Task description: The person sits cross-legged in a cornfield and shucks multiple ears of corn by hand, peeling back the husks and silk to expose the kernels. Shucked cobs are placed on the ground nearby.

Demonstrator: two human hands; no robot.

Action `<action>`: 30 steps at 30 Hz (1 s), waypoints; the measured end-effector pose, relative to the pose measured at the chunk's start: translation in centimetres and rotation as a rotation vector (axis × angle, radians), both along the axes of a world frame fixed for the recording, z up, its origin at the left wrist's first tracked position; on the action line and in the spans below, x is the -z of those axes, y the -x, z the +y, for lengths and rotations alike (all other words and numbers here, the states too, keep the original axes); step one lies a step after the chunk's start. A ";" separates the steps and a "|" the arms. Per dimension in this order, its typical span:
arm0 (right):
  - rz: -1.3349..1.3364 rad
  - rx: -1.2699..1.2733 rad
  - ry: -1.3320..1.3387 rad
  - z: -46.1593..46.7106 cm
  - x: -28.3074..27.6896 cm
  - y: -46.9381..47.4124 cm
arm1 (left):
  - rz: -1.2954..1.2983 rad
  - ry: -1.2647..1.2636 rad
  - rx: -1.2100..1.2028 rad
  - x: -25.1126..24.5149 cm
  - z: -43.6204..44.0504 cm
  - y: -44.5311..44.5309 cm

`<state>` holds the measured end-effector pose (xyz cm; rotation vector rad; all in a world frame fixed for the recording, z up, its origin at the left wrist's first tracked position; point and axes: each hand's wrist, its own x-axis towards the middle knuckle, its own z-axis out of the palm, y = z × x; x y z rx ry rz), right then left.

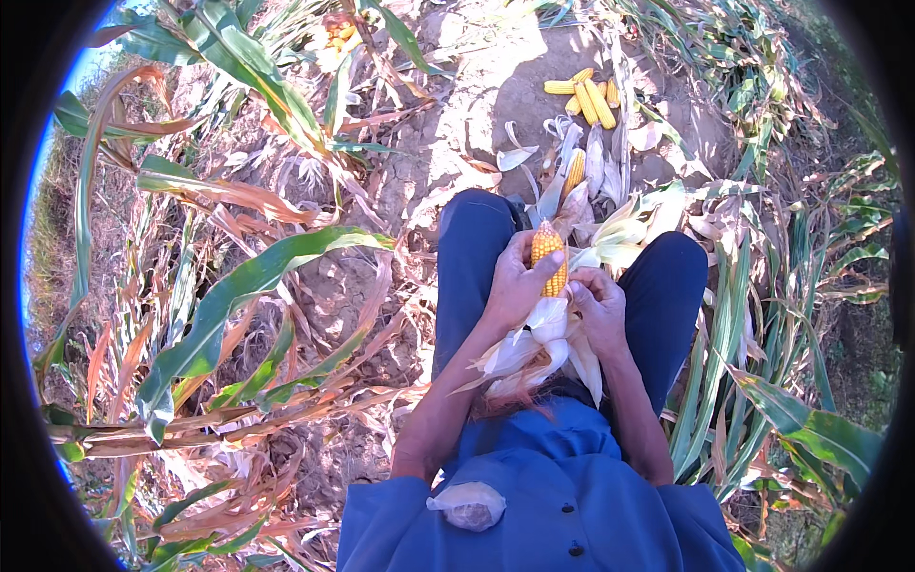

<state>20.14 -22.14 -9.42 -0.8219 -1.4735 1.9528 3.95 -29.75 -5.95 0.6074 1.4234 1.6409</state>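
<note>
Between my knees, my left hand [518,282] grips a yellow ear of corn [549,261], with the thumb lying across its kernels. The tip of the ear points away from me. Pale husk leaves [547,329] are folded back from its lower end and hang towards my lap, with reddish silk [518,386] beneath them. My right hand [599,304] pinches with thumb and fingers at the base of the ear, where the husk joins; exactly what lies between the fingertips is too small to tell.
Beyond my knees a partly husked ear [574,171] lies among dry husks [607,171]. Farther off, several bare ears [590,96] lie on the soil. More corn [339,36] is heaped at the upper left. A green maize leaf [236,307] arches at left; cut stalks [722,343] lie at right.
</note>
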 end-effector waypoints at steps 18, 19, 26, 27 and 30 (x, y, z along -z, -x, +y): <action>0.059 -0.002 0.099 1.1 -3.9 -1.2 | -0.170 -0.092 0.119 -0.5 0.1 0.1; 0.087 0.001 0.084 1.6 -4.0 -0.3 | -0.158 -0.104 0.128 -0.6 0.0 0.1; 0.072 -0.094 0.038 2.9 -4.2 1.4 | -0.212 -0.079 0.212 -0.9 -0.9 0.6; 0.030 -0.087 0.068 2.8 -4.1 1.2 | -0.197 -0.077 0.218 -0.7 -1.0 0.6; 0.104 -0.140 0.035 3.0 -3.8 0.3 | -0.170 -0.087 0.227 -0.3 -0.9 0.8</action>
